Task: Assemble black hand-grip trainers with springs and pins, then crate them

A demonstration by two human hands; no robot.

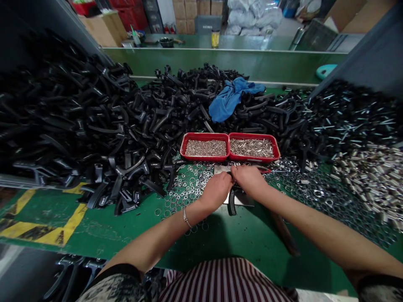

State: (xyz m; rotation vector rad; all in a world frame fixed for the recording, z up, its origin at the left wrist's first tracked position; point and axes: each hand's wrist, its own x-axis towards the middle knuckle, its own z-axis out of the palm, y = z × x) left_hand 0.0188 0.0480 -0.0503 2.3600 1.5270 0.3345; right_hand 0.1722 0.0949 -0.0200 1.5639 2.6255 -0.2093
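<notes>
Both forearms are reaching across a green workbench (126,235), the left sloping in from eight o'clock and the right from four o'clock, and the hands are meeting at the centre. The left hand (218,189) is turning its back upward, its wrist wearing a thin bracelet (185,216); the right hand (247,178) is bending inward. Fingers on both are curling narrow, tips coming together at the upper end of a black curved part (232,204). The tips are hiding there, so I cannot tell what each is pinching. The part is lying just below the hands, at six o'clock, over a metal plate (247,200). Two red trays (204,158) of small metal pieces are sitting at twelve o'clock; loose rings (182,191) are scattering toward nine; a wooden handle (285,235) is resting at five.
</notes>
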